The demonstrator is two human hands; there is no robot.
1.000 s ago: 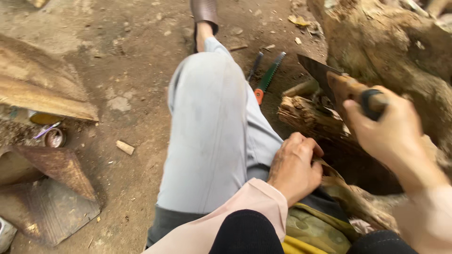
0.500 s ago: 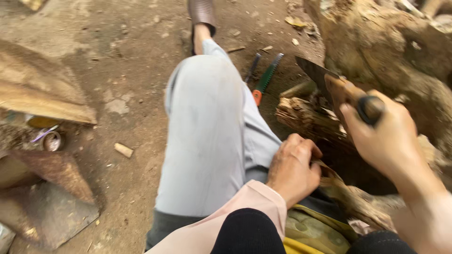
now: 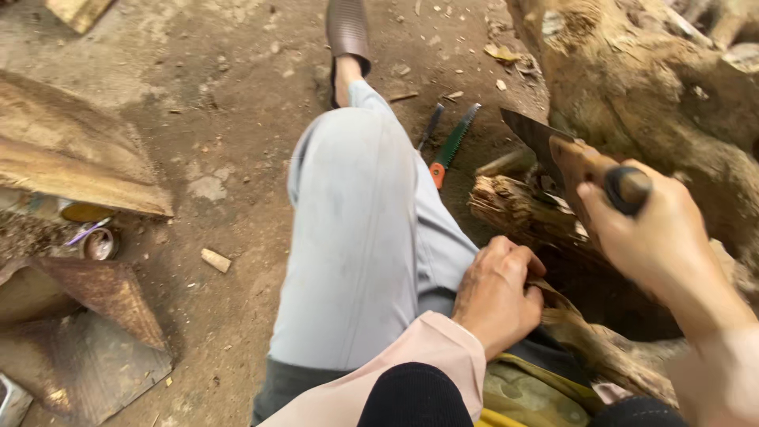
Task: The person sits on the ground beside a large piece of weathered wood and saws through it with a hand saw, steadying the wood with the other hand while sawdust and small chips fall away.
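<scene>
Lowering the big knife [image 3: 545, 142] a little in the tight right hand [image 3: 648, 229]; left hand [image 3: 498, 292] still squeezing the wood piece [image 3: 514, 207], getting ready for chopping.

From my view I see a pale pink sleeve [image 3: 411, 364] over a black cuff [image 3: 415, 399] on my left arm, a bare left hand [image 3: 498, 296] and right hand [image 3: 648, 229], light grey-blue trousers [image 3: 356, 237], and a brown ribbed slipper [image 3: 348, 32].
</scene>
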